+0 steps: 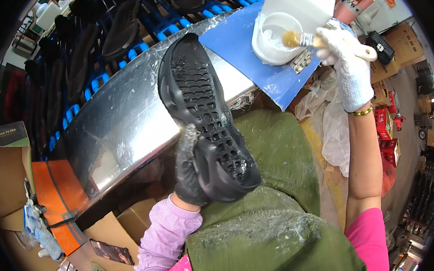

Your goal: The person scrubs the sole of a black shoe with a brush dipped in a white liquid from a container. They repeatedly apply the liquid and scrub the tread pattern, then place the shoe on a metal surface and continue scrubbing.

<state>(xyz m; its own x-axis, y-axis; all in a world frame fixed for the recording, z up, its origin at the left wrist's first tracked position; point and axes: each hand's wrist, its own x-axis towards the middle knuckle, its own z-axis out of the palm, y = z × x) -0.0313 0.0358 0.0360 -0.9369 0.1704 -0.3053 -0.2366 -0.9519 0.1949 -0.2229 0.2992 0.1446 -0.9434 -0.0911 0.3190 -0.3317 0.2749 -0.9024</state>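
Note:
In a dark, residue-covered glove, my left hand (189,167) grips a black shoe sole (199,99) by its side; its gridded inner face is turned up and glistens wet towards the heel. The sole is held over the metal table edge and my green apron. My right hand (341,51), in a white knit glove, holds a paintbrush (308,39) by its handle. The brush's bristles are over the opening of a cut white plastic jug (276,37) with whitish material inside. The jug stands on a blue sheet (229,40), with a small metal piece (302,60) beside it.
A shiny metal tabletop (125,115) borders a blue roller conveyor (132,52) carrying several black soles. An orange box (59,199), a blue-and-white glove (38,227) and a phone (112,251) on cardboard lie at left. Pink tumbler (357,3) and plastic bags (334,135) are at right.

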